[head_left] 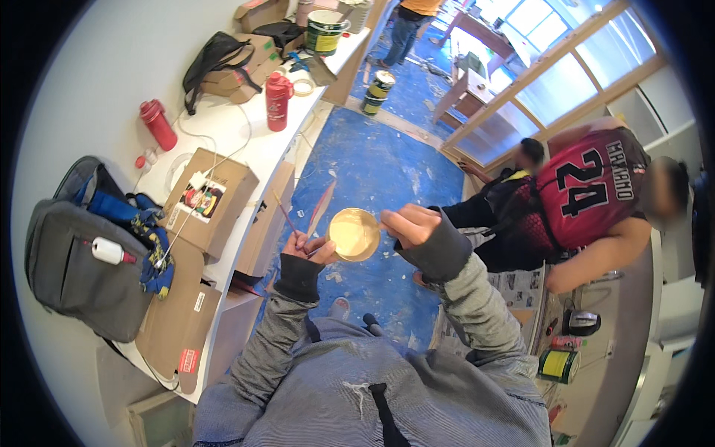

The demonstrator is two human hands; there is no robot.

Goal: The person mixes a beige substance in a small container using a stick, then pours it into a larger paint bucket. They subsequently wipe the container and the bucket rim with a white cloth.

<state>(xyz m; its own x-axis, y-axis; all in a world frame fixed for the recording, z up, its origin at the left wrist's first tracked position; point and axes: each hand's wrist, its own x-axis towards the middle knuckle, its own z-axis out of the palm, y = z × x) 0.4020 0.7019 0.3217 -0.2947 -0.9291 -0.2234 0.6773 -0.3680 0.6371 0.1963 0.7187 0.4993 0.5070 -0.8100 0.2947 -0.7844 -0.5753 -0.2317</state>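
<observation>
In front of my chest is a small round can (353, 211) with a pale yellow, paint-like coating or content inside. My left hand (311, 249) grips its left side, thumb at the rim. Between the fingers of that same hand a thin brown stick (284, 209), like a brush handle, slants up to the left; its lower end is hidden. My right hand (412, 226) is closed, with its fingertips pinched close against the can's right rim. Whether they grip the rim or something small, I cannot make out.
On my left runs a white counter (246, 118) with a cardboard box (232, 200), a grey backpack (89, 268) and red bottles (277, 103). Blue sheeting (380, 160) covers the floor. Close on my right crouch people, one in a red jersey (588, 186). A paint bucket (378, 93) stands ahead.
</observation>
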